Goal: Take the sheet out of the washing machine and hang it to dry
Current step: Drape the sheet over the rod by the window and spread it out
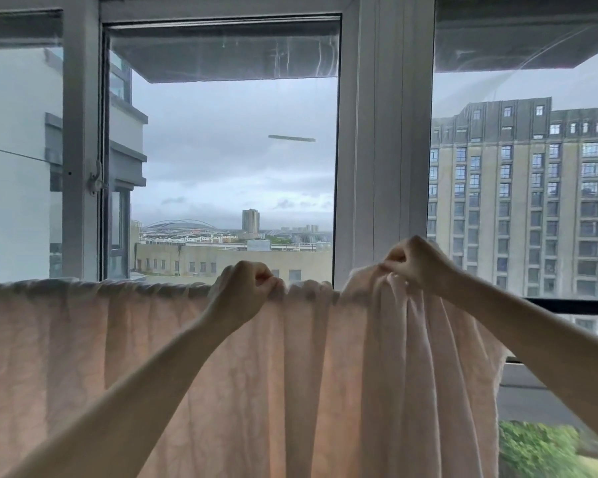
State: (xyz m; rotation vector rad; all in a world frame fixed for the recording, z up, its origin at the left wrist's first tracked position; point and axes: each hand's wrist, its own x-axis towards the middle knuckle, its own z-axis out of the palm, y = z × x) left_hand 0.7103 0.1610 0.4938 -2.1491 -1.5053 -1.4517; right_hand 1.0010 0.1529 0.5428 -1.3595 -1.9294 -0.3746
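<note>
- Sheet [173,367], pale pink, hangs in front of the window [221,150], its top edge draped over a line or rail that the cloth itself hides; it falls in long soft folds below the bottom of the view.
- Left hand [246,288] pinches the gathered top edge near the middle, fingers curled tight on the cloth.
- Right hand [415,260] grips a bunched part of the sheet and holds it a little above the level of the rest of the edge; the cloth under it is thickly pleated, not yet spread.
- Handling, as I judge it: limp, probably damp and heavier than it looks, and likely to slide along the support, so the top hem is the place to hold it.
- Room: grey window frames, one pane open at left, tall buildings and an overcast sky outside, greenery at lower right.
</note>
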